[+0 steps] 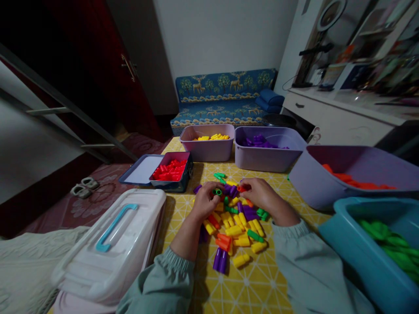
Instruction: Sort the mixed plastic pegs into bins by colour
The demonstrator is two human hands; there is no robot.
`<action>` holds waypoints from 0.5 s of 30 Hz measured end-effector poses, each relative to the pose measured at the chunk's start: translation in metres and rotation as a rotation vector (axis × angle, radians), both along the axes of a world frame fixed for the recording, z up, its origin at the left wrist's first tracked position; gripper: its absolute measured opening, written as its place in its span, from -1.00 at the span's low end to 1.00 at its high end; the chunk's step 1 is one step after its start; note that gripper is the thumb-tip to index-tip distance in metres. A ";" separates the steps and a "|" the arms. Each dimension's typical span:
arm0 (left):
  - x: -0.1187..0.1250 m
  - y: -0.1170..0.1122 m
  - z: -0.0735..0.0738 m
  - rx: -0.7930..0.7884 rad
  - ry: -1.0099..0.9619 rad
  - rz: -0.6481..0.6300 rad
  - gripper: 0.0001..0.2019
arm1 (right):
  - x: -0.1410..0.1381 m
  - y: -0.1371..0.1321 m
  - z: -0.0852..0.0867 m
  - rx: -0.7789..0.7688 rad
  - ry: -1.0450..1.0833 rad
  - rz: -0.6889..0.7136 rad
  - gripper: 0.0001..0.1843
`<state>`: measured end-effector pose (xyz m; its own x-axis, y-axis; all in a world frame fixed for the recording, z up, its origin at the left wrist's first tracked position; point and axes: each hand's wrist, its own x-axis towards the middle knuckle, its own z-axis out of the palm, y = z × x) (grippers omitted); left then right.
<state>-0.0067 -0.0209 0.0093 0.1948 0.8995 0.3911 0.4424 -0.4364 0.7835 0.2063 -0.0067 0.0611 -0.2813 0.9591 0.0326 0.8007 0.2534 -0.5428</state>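
Observation:
Above a mixed pile of small plastic tube-shaped toy pieces (234, 230), my left hand (205, 201) pinches a green tube piece (217, 192) with its hollow ends facing me. My right hand (261, 193) comes in from the other side, thumb and fingertips closed on a red-orange tube piece (241, 189). The two hands are a short way apart. Yellow, purple, green and orange pieces lie loose beneath and in front of them on the yellow patterned tablecloth (252, 279). A joined purple pair (220, 261) is nearest to me.
Behind the pile stand a bin of yellow pieces (209, 150) and a bin of purple ones (266, 159). An orange-filled bin (314, 187) and a teal green-filled bin (353, 244) stand right. Left are an open case of red pieces (172, 186) and a white lidded box (131, 235).

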 end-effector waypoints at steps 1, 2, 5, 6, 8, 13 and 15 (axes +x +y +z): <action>0.000 0.000 -0.001 -0.003 0.003 0.004 -0.62 | -0.001 0.002 -0.001 0.027 0.106 -0.020 -0.89; 0.000 0.000 -0.001 -0.010 0.009 0.013 -0.61 | -0.003 0.004 -0.002 0.048 0.218 -0.042 -0.88; 0.002 -0.001 0.000 -0.018 0.009 0.046 -0.64 | -0.010 0.009 -0.009 0.030 0.551 -0.074 -0.82; 0.003 -0.002 0.001 -0.009 -0.001 0.052 -0.68 | -0.013 0.010 -0.011 0.004 0.648 -0.075 -0.79; 0.004 -0.004 0.005 0.029 -0.026 0.049 -0.76 | -0.019 0.011 -0.015 -0.041 0.810 -0.080 -0.74; 0.007 -0.007 0.016 0.184 -0.053 -0.008 -0.77 | -0.036 0.008 -0.020 0.001 0.982 -0.157 -0.74; 0.007 -0.006 0.016 0.222 -0.047 -0.022 -0.79 | -0.041 0.005 -0.021 0.026 0.994 -0.171 -0.77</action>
<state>0.0001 -0.0267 0.0255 0.1907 0.7863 0.5877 0.3962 -0.6094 0.6868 0.1654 -0.0014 0.0403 0.0265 0.9797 0.1988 0.0148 0.1985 -0.9800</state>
